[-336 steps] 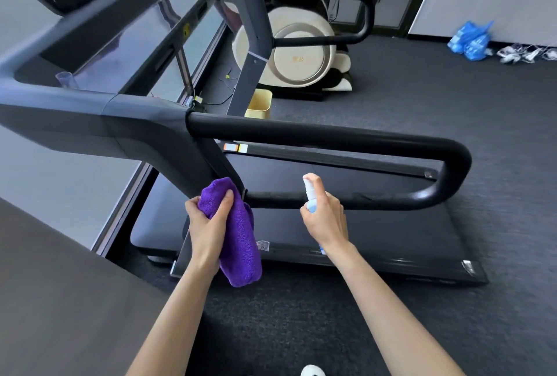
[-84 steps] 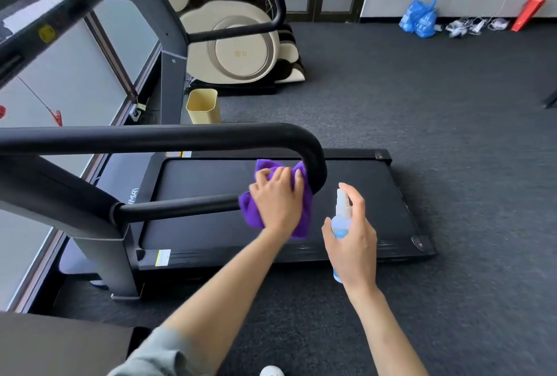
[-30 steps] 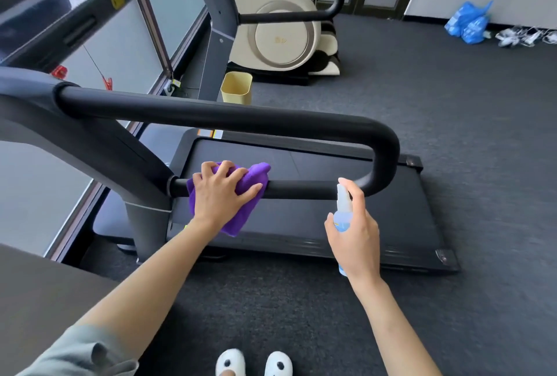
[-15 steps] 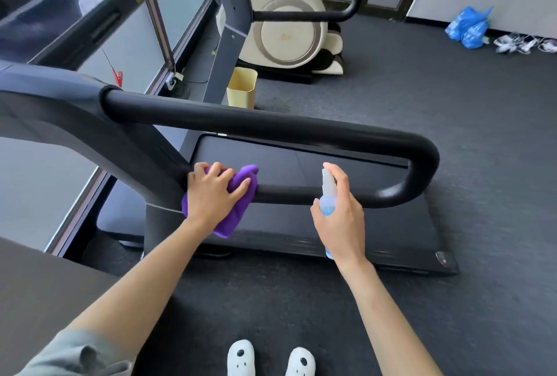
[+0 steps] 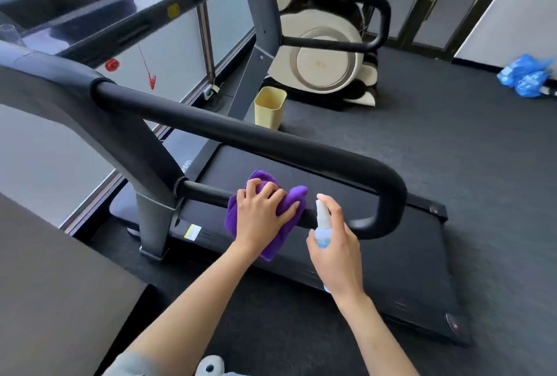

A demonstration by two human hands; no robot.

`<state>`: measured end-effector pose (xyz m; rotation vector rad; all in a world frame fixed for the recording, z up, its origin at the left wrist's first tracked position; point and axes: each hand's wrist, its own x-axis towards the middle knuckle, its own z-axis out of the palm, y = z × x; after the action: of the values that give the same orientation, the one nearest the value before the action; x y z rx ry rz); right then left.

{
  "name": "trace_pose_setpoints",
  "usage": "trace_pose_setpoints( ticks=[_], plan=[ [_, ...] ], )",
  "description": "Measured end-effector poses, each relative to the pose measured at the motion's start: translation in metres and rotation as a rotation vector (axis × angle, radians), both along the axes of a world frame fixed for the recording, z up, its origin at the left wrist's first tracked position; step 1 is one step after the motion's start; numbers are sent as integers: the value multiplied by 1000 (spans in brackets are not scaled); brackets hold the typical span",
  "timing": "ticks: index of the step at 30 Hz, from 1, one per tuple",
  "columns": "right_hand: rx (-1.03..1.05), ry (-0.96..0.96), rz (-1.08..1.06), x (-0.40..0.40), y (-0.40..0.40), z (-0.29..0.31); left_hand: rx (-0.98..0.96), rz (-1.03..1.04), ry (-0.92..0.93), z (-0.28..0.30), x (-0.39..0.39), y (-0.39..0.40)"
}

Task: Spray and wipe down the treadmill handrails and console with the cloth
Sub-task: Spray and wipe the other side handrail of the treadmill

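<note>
The black treadmill handrail (image 5: 271, 143) loops round at the right and runs back as a lower bar (image 5: 205, 193) to the grey upright. My left hand (image 5: 260, 219) holds a purple cloth (image 5: 272, 246) wrapped over that lower bar, fingers curled on it. Just to its right, my right hand (image 5: 334, 252) grips a small spray bottle (image 5: 323, 225) with pale blue liquid, index finger over the white nozzle, close beside the cloth. The console (image 5: 90, 23) stretches across the upper left, partly out of frame.
The treadmill belt (image 5: 391, 261) lies below the bar on dark carpet. A yellow bin (image 5: 269, 107) stands beyond it, with a cream exercise machine (image 5: 322, 59) behind. Blue bags (image 5: 526, 74) lie at the far right. A dark table (image 5: 54, 300) fills the lower left.
My left hand has slid the cloth rightward along the lower bar, away from the upright, to end beside the spray bottle. The right hand still holds the bottle near the bar.
</note>
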<state>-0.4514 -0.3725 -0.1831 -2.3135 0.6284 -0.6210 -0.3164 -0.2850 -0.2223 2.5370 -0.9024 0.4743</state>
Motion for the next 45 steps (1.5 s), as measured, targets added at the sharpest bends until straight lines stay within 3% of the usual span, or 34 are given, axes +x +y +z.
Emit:
trace_pose_setpoints(
  ticks=[2,4,8,10,12,13,16,19,21,27,34,40,45],
  plan=[
    [9,13,64,-3,-10,3,-126,185,68,-7,2,11],
    [8,29,138,-3,-14,6,-327,429,248,-10,1,19],
    [22,20,276,0,-10,11,-961,706,463,6,5,20],
    [24,13,313,6,-6,10,-1269,985,517,12,11,33],
    [27,4,336,14,0,8,-1433,1209,576,7,18,52],
    [31,0,340,19,3,7,-1476,1222,627,2,23,59],
    [41,5,366,34,14,7,-1567,1041,771,-9,39,61],
    [38,5,376,47,18,6,-1430,993,913,-14,54,46],
    [47,4,369,53,18,5,-1406,1026,926,-20,63,39],
    [38,-3,351,68,12,4,-1597,1000,919,-31,78,39],
    [62,25,348,66,9,-2,-1629,858,1116,-41,34,10],
    [50,16,341,58,5,-6,-1569,818,1119,-40,55,27],
    [40,16,317,44,-8,-3,-1681,812,1052,-49,65,40]
  ],
)
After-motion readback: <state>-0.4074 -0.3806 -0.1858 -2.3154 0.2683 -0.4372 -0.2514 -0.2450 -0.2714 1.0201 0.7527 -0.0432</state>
